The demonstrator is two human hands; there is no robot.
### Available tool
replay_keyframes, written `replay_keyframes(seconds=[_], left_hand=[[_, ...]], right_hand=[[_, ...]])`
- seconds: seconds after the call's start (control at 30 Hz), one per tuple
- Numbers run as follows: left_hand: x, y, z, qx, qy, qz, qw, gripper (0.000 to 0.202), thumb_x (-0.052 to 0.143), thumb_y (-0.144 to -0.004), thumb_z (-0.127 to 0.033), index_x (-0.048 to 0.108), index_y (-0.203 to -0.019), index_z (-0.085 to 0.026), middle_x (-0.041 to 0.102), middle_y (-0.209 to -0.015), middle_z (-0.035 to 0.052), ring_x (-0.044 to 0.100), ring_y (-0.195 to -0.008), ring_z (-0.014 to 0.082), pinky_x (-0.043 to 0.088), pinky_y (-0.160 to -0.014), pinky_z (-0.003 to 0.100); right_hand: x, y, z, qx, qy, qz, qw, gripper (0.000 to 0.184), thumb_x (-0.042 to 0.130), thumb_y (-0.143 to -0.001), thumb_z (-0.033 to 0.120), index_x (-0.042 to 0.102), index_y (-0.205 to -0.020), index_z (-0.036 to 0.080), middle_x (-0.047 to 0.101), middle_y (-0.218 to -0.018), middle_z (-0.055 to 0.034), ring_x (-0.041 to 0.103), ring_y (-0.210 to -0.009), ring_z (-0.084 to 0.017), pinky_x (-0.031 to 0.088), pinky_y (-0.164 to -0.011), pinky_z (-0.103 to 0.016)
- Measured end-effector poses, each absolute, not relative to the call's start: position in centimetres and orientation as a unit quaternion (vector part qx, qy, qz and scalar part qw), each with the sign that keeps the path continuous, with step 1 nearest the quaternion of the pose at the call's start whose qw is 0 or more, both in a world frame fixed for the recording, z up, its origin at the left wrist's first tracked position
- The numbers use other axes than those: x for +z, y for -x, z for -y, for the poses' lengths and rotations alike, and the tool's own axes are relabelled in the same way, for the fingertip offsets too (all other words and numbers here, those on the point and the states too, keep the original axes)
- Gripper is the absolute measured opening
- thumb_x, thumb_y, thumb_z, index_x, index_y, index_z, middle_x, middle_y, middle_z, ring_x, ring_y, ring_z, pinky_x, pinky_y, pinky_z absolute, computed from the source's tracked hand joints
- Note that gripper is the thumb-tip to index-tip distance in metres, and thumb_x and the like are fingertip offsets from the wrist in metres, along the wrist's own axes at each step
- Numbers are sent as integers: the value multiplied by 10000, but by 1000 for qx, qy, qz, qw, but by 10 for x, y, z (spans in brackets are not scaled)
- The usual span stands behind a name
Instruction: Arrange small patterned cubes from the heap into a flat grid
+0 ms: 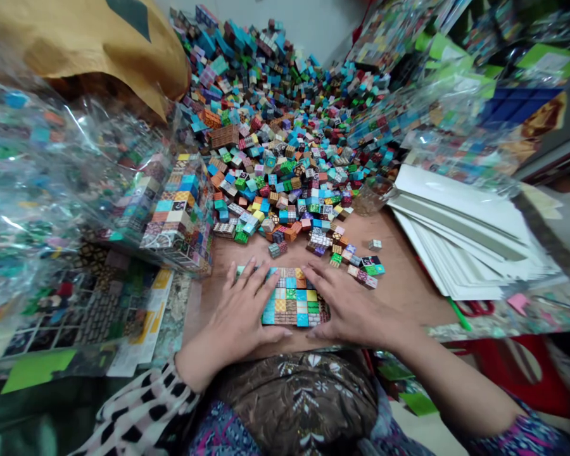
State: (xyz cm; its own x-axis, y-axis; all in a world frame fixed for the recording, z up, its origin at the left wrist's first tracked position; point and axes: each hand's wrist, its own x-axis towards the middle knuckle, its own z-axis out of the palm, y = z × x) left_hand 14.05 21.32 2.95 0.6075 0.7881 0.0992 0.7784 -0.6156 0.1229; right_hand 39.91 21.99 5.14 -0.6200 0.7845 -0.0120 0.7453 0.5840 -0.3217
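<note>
A flat rectangle of patterned cubes [291, 294] lies on the brown board in front of me, its small faces turquoise, yellow, green, tan and brown. My left hand [244, 304] clasps its left end, fingers spread over the far side and thumb along the near edge. On the right end, my right hand [346, 301] does the same, with fingertips at the far edge and thumb at the near one. Both palms cover the ends, so the outer cubes are partly hidden. Loose cubes [365, 272] lie just beyond my right hand.
A large heap of small patterned cubes [280, 164] fills the back. At left stand a wrapped stack of cubes [175, 215] and clear plastic bags [38, 202]. White card sheets [460, 253] lie at right, near red-handled scissors [477, 308]. A brown paper bag [99, 44] overhangs the back left.
</note>
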Motion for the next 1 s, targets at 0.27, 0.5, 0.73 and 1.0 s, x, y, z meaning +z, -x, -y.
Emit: replay_keyframes(seconds=[0.27, 0.5, 0.73, 1.0], left_hand=[[33, -155, -231, 27, -899, -426, 101, 995, 597, -723, -723, 384, -1438, -66, 438, -1462, 222, 333, -1392, 409, 158, -1159, 631], [33, -158, -228, 29, -899, -424, 111, 985, 605, -716, -689, 377, -1434, -54, 461, -1441, 228, 339, -1397, 390, 119, -1179, 612], [45, -144, -227, -6, -891, -440, 113, 1170, 590, -651, -797, 265, -1497, -57, 342, -1532, 231, 250, -1441, 400, 26, -1175, 627], [34, -126, -228, 11, -894, -438, 93, 1050, 601, -682, -721, 327, -1462, -73, 425, -1472, 239, 323, -1405, 397, 108, -1174, 613]], right_hand=[[34, -388, -224, 118, 407, 904, 58, 938, 663, -750, 492, 334, -1483, 9, 386, -1500, -244, 314, -1420, -364, 259, -1187, -494], [39, -387, -225, 133, 413, 899, 56, 912, 670, -724, 494, 396, -1451, 16, 453, -1442, -248, 393, -1361, -388, 304, -1157, -516], [43, -377, -223, 113, 391, 911, 72, 1017, 587, -763, 680, 323, -1496, 27, 328, -1522, -264, 282, -1423, -401, 199, -1193, -534], [28, -369, -229, 128, 373, 916, 74, 955, 618, -777, 574, 313, -1495, 23, 373, -1511, -233, 323, -1410, -373, 204, -1203, -510]])
